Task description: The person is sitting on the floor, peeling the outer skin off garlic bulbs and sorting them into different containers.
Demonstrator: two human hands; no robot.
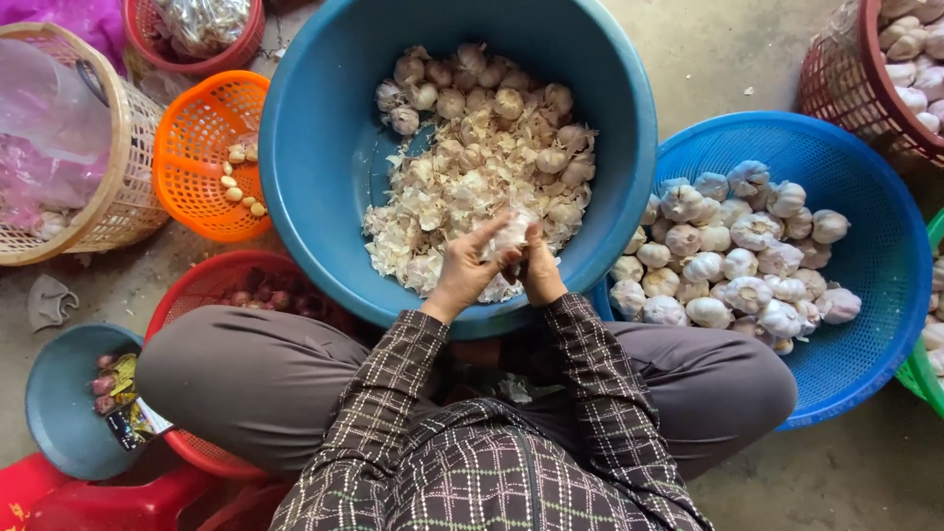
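Note:
Both my hands meet over the near rim of a big blue basin [324, 147] filled with papery garlic skins and garlic bulbs [472, 147]. My left hand [467, 267] and my right hand [541, 270] together grip one garlic bulb [511, 234], fingers pinched on its white skin. A blue mesh basket [875, 295] of whole garlic bulbs [733, 261] sits just right of my right hand. My knees in grey trousers flank the basin.
An orange basket [197, 147] holds a few peeled cloves. A red basket [211, 285] of shallots is by my left knee, a small teal bowl [59, 403] beyond. A woven basket [118, 187], a red basket [836, 79] of garlic and concrete floor surround.

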